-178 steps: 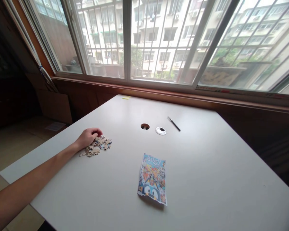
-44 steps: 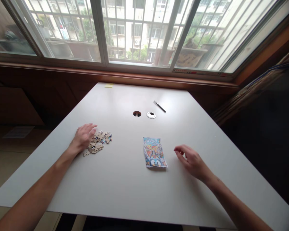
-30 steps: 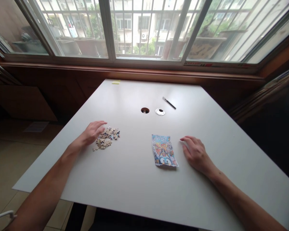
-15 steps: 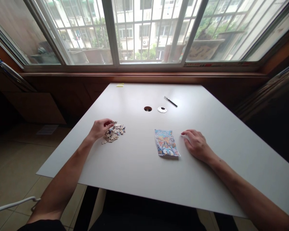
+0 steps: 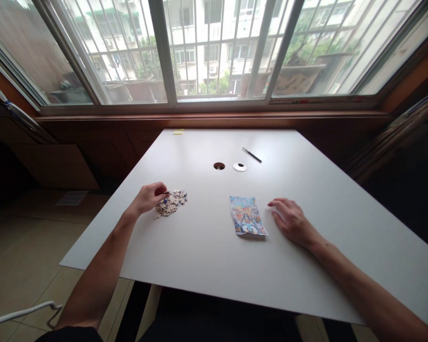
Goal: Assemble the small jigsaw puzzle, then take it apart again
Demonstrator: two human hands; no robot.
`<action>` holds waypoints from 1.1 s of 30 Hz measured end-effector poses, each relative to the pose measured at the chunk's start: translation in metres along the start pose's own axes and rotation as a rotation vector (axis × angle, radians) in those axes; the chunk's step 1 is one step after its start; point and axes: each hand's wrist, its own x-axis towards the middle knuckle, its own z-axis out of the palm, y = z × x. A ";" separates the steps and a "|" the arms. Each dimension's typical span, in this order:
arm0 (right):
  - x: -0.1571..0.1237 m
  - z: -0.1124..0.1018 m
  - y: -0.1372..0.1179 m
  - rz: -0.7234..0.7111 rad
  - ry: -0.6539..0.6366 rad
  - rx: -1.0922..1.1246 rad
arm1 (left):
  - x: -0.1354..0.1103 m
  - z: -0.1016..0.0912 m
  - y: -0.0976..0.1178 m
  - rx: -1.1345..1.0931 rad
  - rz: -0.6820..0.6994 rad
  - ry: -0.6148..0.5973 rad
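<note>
My left hand (image 5: 150, 195) is at the left of the table, pinching a jigsaw puzzle piece (image 5: 166, 193) between thumb and fingers. Just below and beside it lies a loose pile of jigsaw pieces (image 5: 171, 203), most with their plain tan backs up. My right hand (image 5: 288, 217) rests on the tabletop with its fingers loosely stretched out and nothing in it. A colourful printed sheet (image 5: 248, 216), with a blue cartoon figure along its lower end, lies left of my right fingertips, apart from them.
The white table (image 5: 199, 251) has a round cable hole (image 5: 219, 166) near its middle. Its metal cover (image 5: 239, 167) lies to the right, with a black pen (image 5: 251, 154) behind it. A yellow sticky note (image 5: 178, 132) is at the far edge, before a barred window.
My left hand has lifted slightly from the pile, with a piece now showing in its pinch. The whole view has tilted a little; my right hand stays in place.
</note>
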 end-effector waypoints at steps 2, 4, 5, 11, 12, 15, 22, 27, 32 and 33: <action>0.001 -0.001 -0.002 -0.001 -0.009 0.007 | 0.000 0.002 0.000 -0.027 0.019 -0.005; 0.002 -0.002 -0.003 -0.002 -0.011 0.009 | 0.000 0.003 0.001 -0.030 0.038 -0.010; 0.003 -0.002 -0.004 -0.003 -0.011 0.008 | 0.000 0.002 0.002 -0.028 0.048 -0.009; 0.002 -0.002 -0.006 0.007 -0.010 -0.016 | 0.000 -0.003 0.004 0.022 0.098 -0.007; 0.002 -0.002 -0.006 0.007 -0.011 -0.018 | 0.000 -0.003 0.004 0.034 0.103 -0.006; 0.001 -0.002 -0.007 0.004 -0.012 -0.017 | -0.001 0.000 0.004 0.068 0.113 0.002; -0.005 -0.001 -0.004 0.008 0.002 -0.008 | 0.001 0.008 0.004 0.155 0.063 0.064; 0.021 -0.023 -0.035 0.009 0.128 0.046 | 0.003 0.014 0.018 0.061 -0.051 0.031; 0.106 -0.015 -0.142 -0.072 -0.127 0.620 | 0.012 0.027 0.061 -0.218 -0.177 -0.150; 0.124 -0.007 -0.162 -0.078 -0.218 0.698 | 0.015 0.029 0.067 -0.221 -0.187 -0.178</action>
